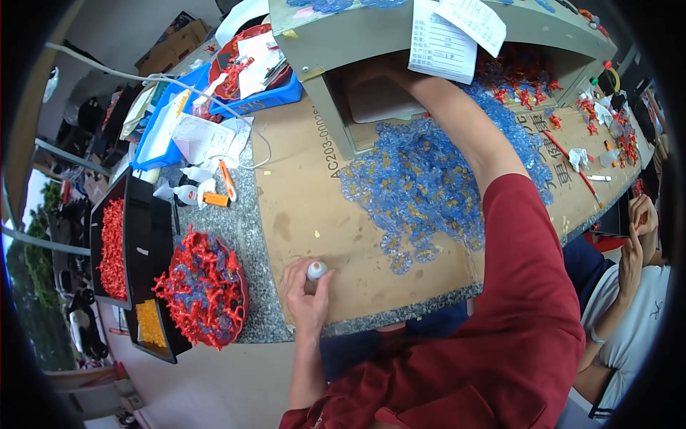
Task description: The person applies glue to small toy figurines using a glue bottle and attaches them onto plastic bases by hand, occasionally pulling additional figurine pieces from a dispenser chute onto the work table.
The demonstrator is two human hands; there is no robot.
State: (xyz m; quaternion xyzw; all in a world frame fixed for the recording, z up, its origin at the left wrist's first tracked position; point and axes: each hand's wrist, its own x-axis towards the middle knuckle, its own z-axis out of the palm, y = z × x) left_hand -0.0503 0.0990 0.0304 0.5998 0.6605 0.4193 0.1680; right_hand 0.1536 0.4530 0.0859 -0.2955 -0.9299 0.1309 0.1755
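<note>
My left hand [306, 294] is closed around a small white bottle [316, 270], its narrow tip facing up, near the front edge of the cardboard sheet [300, 214]. My right arm stretches forward, and my right hand [386, 74] is in shadow under the grey-green shelf [364, 36]; its fingers cannot be made out. Below that forearm spreads a heap of clear blue plastic pieces [429, 186] with yellowish middles. Further under the shelf, to the right, lies a pile of red and blue pieces [525, 79].
Left of the cardboard are a heaped red basket [241, 300], a black bin of red parts [113, 250] and another of yellow parts [150, 322]. Blue trays [268, 99] and an orange cutter [228, 181] lie behind. Paper slips [443, 53] hang off the shelf. Another person's hands [636, 236] are at right.
</note>
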